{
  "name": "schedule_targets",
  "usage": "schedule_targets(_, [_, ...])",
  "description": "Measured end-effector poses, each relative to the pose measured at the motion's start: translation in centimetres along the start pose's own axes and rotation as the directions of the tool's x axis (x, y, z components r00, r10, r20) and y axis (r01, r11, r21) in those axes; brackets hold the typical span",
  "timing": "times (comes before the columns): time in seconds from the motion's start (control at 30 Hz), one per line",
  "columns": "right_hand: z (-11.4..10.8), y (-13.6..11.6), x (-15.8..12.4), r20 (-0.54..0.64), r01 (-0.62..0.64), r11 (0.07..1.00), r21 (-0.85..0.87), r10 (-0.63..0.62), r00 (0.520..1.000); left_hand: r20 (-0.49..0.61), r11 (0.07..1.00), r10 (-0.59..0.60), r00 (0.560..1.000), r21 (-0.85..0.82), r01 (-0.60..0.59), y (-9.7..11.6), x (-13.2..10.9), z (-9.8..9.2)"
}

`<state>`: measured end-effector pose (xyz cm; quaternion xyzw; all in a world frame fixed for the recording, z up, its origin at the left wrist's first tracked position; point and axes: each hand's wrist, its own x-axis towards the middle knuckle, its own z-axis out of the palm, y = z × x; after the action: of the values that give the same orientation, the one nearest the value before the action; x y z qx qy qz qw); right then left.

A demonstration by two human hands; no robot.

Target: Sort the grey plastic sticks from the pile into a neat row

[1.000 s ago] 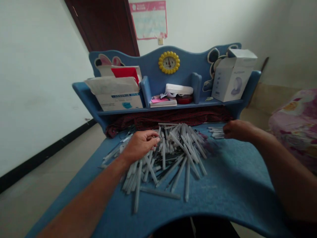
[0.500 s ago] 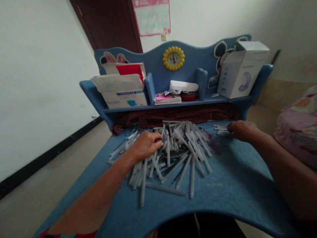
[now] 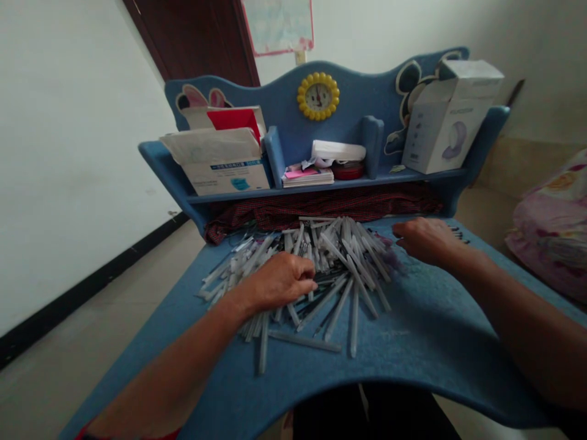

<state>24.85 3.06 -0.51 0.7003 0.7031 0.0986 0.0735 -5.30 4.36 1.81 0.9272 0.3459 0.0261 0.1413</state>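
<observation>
Where translucent tubes (image 3: 360,278) fan nearward, the left hand (image 3: 287,276) is closer, over them, the right hand (image 3: 424,238) rightward; neither grip is determinable.

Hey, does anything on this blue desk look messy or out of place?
Yes, the pale tubes lie in a jumbled heap, pointing every way, and one tube lies nearly crosswise at its near edge. Behind the heap, the checked cloth is bunched up beneath the shelf rather than folded flat. I see no clear damage.
</observation>
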Motion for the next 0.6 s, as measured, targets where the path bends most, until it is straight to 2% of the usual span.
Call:
schedule_targets(0.07, [-0.4,-1.1,-0.5,-0.074,0.062,0.998,0.017,-0.061,0.995,0.087,0.999,0.029,0.996,0.034,-0.032,0.8,-0.3,0.2])
schedule_targets(0.13, [-0.7,-2.0,-0.9,-0.146,0.127,0.991,0.037,-0.121,0.982,0.129,0.992,0.052,0.99,0.105,-0.066,1.5,-0.4,0.5])
schedule_targets(0.37, [-0.5,-4.1,-1.7,-0.295,0.321,0.943,0.083,-0.285,0.912,0.206,0.95,0.006,0.979,0.304,-0.069,3.0,-0.4,1.2])
schedule_targets(0.6, [-0.4,-5.6,-2.4,-0.426,0.467,0.879,0.094,-0.388,0.817,0.27,0.91,-0.032,0.962,0.405,-0.083,3.2,-0.4,0.9])
